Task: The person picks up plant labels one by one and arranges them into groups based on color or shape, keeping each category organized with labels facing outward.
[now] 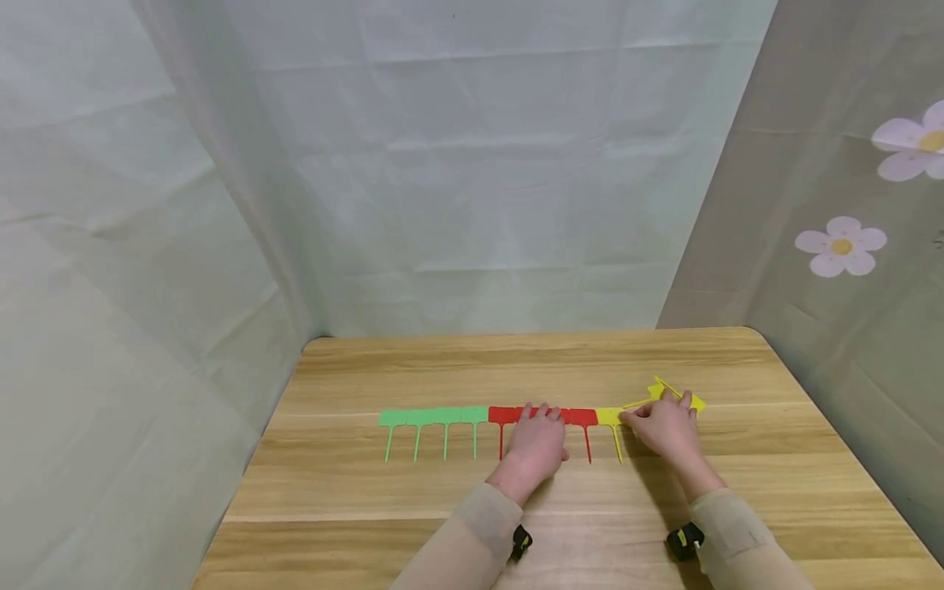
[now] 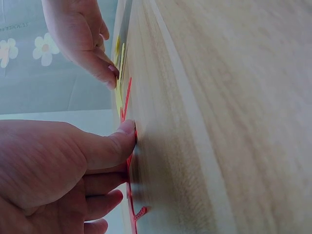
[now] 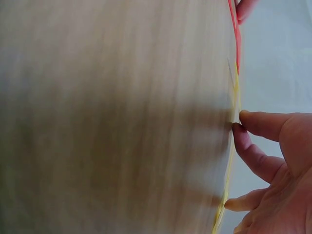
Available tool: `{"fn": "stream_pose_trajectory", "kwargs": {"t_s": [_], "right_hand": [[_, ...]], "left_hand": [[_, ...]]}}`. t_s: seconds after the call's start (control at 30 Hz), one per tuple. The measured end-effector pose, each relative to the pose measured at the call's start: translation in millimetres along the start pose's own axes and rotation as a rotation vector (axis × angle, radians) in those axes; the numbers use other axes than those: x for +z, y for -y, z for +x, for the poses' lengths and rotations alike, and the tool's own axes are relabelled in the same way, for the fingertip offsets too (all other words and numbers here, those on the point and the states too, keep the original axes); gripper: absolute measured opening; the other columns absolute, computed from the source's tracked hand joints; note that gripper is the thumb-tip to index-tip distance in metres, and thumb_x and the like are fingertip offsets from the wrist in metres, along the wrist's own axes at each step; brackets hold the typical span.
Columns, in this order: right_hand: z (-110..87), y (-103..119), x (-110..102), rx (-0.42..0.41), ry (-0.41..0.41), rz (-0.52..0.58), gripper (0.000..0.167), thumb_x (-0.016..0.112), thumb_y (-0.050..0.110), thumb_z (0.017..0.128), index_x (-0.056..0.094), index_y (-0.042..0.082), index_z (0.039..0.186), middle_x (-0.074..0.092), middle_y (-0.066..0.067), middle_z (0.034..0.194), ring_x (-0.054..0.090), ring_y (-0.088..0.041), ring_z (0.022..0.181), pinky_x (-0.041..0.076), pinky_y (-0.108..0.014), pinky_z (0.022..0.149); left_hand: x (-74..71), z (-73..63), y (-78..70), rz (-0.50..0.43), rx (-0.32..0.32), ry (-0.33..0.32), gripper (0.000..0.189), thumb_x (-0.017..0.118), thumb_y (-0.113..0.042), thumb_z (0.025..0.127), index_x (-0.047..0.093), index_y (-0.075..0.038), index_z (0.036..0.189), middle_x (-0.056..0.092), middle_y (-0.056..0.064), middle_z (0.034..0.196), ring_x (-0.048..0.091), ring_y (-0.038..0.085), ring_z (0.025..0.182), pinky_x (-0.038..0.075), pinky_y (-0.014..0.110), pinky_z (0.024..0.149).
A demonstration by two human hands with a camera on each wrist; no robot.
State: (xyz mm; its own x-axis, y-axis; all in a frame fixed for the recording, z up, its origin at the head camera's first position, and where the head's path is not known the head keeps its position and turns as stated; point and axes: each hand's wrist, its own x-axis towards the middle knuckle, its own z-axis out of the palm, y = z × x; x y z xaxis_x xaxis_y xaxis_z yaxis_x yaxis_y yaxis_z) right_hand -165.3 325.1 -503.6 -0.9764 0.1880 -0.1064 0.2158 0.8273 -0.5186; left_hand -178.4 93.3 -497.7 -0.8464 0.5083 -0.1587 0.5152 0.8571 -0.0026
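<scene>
well in from the table's (image 1: 332, 492) left edge, with wood stretching before and behind, lies a row of green tags (image 1: 433, 416), red tags (image 1: 502, 415) and yellow tags (image 1: 608, 416). the left hand (image 1: 538, 442) rests extended fingers on red; the right hand (image 1: 671, 428) pinches yellow.

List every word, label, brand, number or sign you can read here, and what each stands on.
Nothing reads clearly.
Flowered sheet: small letters in the left wrist view, too blurred; a dark mark at the head view's right edge, too small.
Green tags, red tags, yellow tags: no writing I can make out.
</scene>
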Motion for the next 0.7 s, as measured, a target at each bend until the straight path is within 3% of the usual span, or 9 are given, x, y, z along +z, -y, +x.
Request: {"fn": "stream_pose_trajectory", "kwargs": {"t_s": [0.53,0.7], "right_hand": [[0.7,-2.3,-0.2,-0.015,-0.018,0.002,0.034,0.073,0.036,0.097,0.083,0.003,0.095,0.024,-0.053,0.156,-0.002,-0.075,0.148,0.01,-0.083,0.117],[0.3,-2.9,-5.1,0.002,-0.035,0.033,0.035,0.072,0.037,0.099,0.081,0.003,0.099,0.023,-0.051,0.158,0.0,-0.076,0.147,0.018,-0.086,0.113]], "left_hand": [[-0.8,-0.3,0.3,0.011,0.014,-0.005,0.063,0.079,-0.044,0.097,0.063,-0.017,0.152,0.058,-0.003,0.157,0.046,0.02,0.151,0.031,0.044,0.128],[-0.9,-0.9,0.0,0.007,0.016,-0.003,0.062,0.079,-0.043,0.097,0.063,-0.016,0.152,0.058,-0.003,0.157,0.043,0.02,0.153,0.029,0.044,0.129]]}}
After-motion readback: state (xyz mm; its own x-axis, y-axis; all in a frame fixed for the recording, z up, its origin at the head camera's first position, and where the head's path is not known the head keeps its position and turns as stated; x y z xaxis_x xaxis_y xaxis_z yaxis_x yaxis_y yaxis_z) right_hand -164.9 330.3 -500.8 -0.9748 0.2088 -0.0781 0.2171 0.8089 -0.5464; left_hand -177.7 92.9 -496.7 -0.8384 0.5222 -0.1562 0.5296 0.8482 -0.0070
